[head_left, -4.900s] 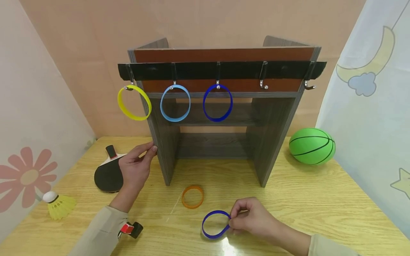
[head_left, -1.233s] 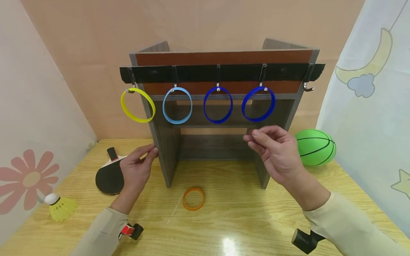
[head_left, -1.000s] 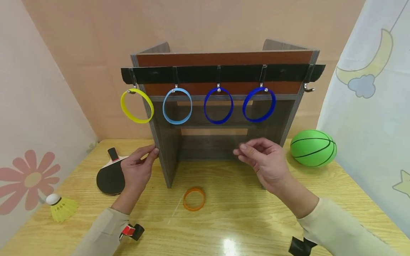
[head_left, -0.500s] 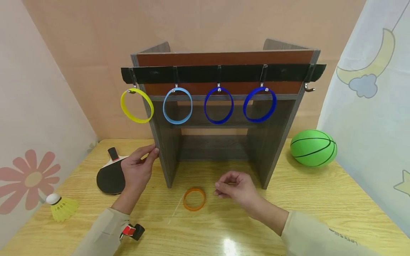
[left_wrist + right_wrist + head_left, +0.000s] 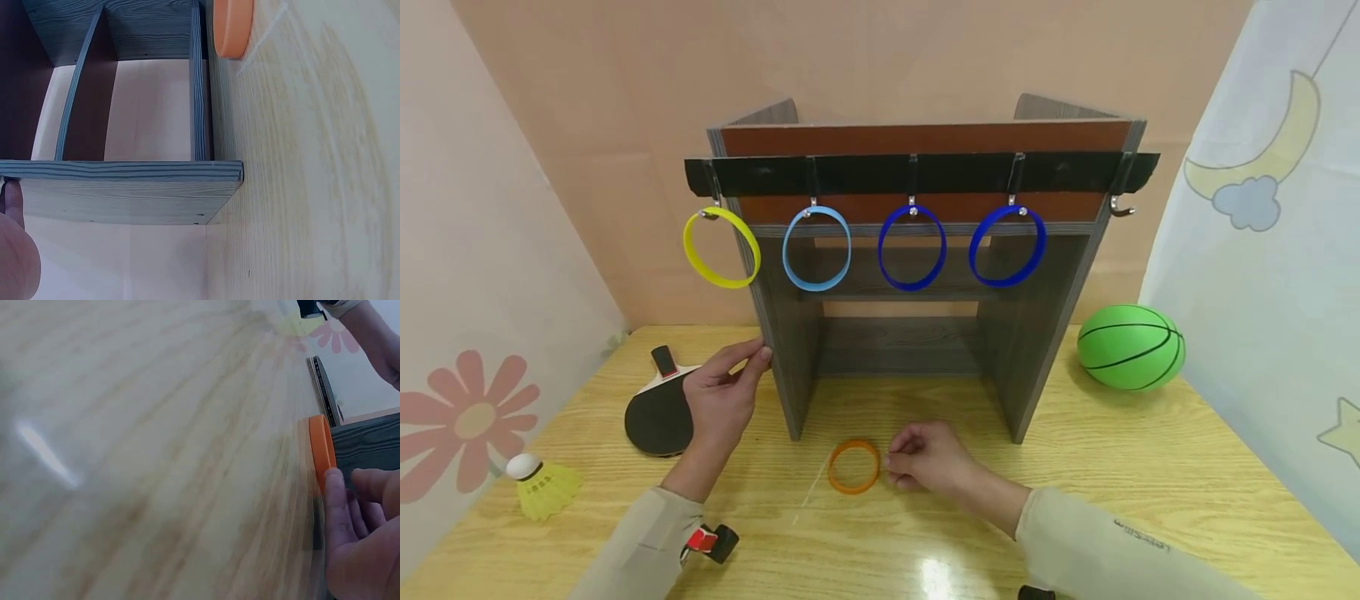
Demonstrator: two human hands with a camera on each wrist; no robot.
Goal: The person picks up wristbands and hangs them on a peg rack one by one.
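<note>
An orange silicone wristband [image 5: 853,467] lies on the table in front of the rack. My right hand [image 5: 928,457] is beside its right rim, thumb and fingers apart; in the right wrist view a fingertip [image 5: 334,478] is at the band's near edge, and I cannot tell whether it touches. My left hand [image 5: 722,387] rests its fingertips against the outer left side of the grey wooden rack [image 5: 775,333]. From the rack's hooks hang a yellow wristband [image 5: 700,265], a light blue wristband [image 5: 786,258], a dark blue wristband [image 5: 882,258] and a second dark blue wristband [image 5: 973,258].
The rightmost hook [image 5: 1122,208] on the black strip [image 5: 970,173] bears no band. A green ball [image 5: 1131,347] sits right of the rack. At left lie a table tennis paddle [image 5: 658,419] and a yellow shuttlecock [image 5: 547,490].
The second dark blue wristband went from the table in my right hand to the fourth hook and was let go. My right hand then moved down and left to the orange band. The left hand stayed put.
</note>
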